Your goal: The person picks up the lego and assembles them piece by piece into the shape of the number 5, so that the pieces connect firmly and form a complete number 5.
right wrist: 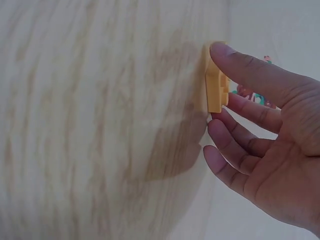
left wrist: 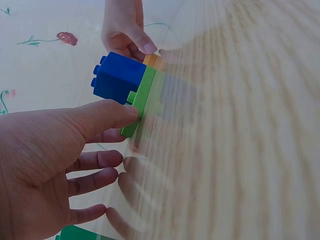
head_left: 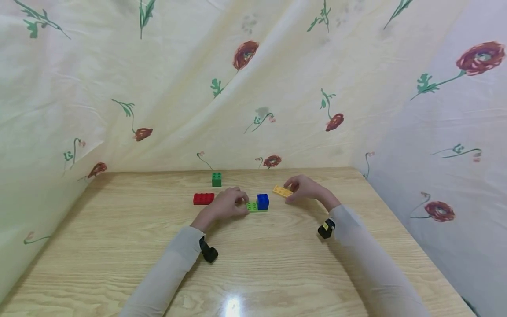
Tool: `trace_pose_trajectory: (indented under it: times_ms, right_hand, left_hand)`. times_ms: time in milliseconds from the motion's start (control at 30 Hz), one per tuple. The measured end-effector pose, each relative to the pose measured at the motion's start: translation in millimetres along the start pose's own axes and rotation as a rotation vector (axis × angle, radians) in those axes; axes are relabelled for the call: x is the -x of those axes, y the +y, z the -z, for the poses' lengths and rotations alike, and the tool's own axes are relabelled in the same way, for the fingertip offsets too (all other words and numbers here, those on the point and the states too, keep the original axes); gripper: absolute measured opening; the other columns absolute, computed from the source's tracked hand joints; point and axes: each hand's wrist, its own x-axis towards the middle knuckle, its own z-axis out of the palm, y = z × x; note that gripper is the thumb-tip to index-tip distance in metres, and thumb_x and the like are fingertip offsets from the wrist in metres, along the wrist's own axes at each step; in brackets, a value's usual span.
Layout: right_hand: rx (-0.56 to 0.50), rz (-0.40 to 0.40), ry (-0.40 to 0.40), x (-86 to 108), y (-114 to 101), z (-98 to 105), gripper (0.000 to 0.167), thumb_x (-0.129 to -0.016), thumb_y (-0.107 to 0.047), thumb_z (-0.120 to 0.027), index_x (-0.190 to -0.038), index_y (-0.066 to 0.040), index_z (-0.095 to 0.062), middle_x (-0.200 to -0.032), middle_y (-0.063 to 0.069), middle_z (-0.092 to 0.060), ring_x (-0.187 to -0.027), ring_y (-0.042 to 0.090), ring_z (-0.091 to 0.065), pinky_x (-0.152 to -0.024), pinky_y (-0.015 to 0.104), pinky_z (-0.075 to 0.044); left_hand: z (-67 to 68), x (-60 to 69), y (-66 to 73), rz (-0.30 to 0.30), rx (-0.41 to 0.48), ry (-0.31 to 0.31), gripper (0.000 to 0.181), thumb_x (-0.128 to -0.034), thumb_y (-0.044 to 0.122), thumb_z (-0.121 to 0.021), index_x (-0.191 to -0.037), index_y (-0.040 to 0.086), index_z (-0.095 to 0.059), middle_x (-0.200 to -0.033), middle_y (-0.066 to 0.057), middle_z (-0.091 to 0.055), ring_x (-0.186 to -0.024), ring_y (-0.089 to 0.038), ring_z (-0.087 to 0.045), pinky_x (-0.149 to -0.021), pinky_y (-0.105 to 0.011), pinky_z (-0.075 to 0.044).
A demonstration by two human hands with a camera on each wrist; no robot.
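At the left end of a light green flat brick [head_left: 252,206], my left hand [head_left: 229,203] pinches the edge between thumb and forefinger; its other fingers are spread in the left wrist view. A blue brick [head_left: 262,201] stands on the flat brick's right half. Further right, my right hand [head_left: 304,189] grips a yellow flat brick [head_left: 282,191] by its right end. In the right wrist view the thumb lies along one edge of this yellow piece [right wrist: 218,85], with fingers on the other side. Both flat bricks are on or close to the table.
A red brick [head_left: 203,199] lies just left of my left hand. Behind it, near the table's back edge, stands a dark green brick [head_left: 216,179]. The wooden table [head_left: 253,273] meets a flower-printed cloth [head_left: 178,88] at the back and sides.
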Motion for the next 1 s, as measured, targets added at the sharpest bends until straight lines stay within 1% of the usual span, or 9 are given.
trace_pose_trajectory:
  times_ms: [167, 333, 633, 800, 1000]
  right_hand:
    - [-0.007, -0.012, -0.002, -0.3, -0.3, -1.7, 0.045, -0.082, -0.015, -0.086, -0.12, 0.001, -0.069, -0.107, 0.015, -0.069, -0.094, 0.023, -0.06, -0.084, 0.034, -0.052]
    - [-0.005, -0.026, -0.004, -1.3, -0.2, -2.3, 0.044, -0.082, -0.015, -0.086, -0.119, 0.001, -0.069, -0.105, 0.014, -0.068, -0.092, 0.022, -0.059, -0.084, 0.033, -0.05]
    - [0.002, 0.0, -0.016, -4.1, -2.2, -3.8, 0.036, -0.082, -0.012, -0.085, -0.112, 0.001, -0.071, -0.101, 0.014, -0.07, -0.089, 0.021, -0.06, -0.081, 0.03, -0.051]
    - [0.025, 0.024, -0.039, -3.3, -6.0, -1.8, 0.033, -0.082, -0.011, -0.084, -0.109, 0.002, -0.071, -0.099, 0.013, -0.07, -0.087, 0.021, -0.06, -0.08, 0.031, -0.051]
    - [0.046, 0.018, -0.088, -3.0, -7.8, -0.4, 0.032, -0.083, -0.01, -0.083, -0.111, -0.001, -0.07, -0.1, 0.01, -0.069, -0.087, 0.019, -0.058, -0.08, 0.03, -0.05]
  left_hand:
    - [-1.1, -0.4, 0.0, 0.011, 0.011, -0.003, 0.027, -0.0881, 0.027, -0.08, -0.112, 0.016, -0.073, -0.104, 0.0, -0.061, -0.097, -0.019, -0.054, -0.089, -0.035, -0.049]
    - [-1.8, -1.0, -0.3, 0.014, 0.012, -0.002, 0.027, -0.0881, 0.027, -0.08, -0.112, 0.017, -0.073, -0.104, 0.0, -0.061, -0.097, -0.018, -0.054, -0.089, -0.035, -0.049]
    - [0.3, 0.1, 1.8, 0.009, -0.006, -0.001, 0.028, -0.088, 0.028, -0.08, -0.112, 0.016, -0.072, -0.105, 0.0, -0.061, -0.1, -0.019, -0.054, -0.092, -0.037, -0.049]
    - [0.4, 0.6, 1.7, 0.01, -0.01, -0.007, 0.028, -0.0885, 0.028, -0.079, -0.113, 0.017, -0.072, -0.106, 0.0, -0.061, -0.101, -0.02, -0.054, -0.092, -0.037, -0.049]
    - [-0.4, 0.5, 1.0, 0.018, 0.005, -0.008, 0.029, -0.0885, 0.028, -0.079, -0.114, 0.017, -0.072, -0.107, 0.0, -0.061, -0.101, -0.02, -0.054, -0.093, -0.037, -0.049]
